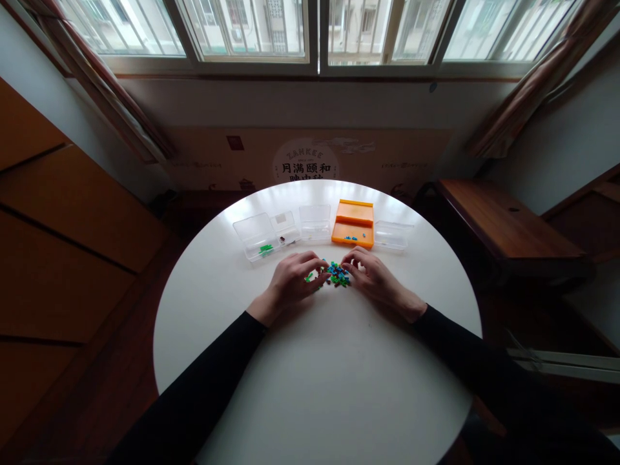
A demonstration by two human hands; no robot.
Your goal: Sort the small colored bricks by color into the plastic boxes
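Note:
A small heap of green and blue plastic pieces [338,274] lies on the round white table [314,381]. My left hand [294,281] rests palm down at the heap's left side, fingertips curled onto the pieces. My right hand [372,276] sits at the heap's right side, fingers bent and touching it. Whether either hand pinches a piece is too small to tell. Behind the heap stand a clear box with green pieces [256,236], a clear box [314,223], an open orange box with a few blue pieces [353,223] and another clear box [393,235].
A small clear box [285,227] stands between the left boxes. A dark wooden bench [504,226] is to the right of the table, wooden cabinets [62,245] to the left. A window [310,32] runs along the far wall.

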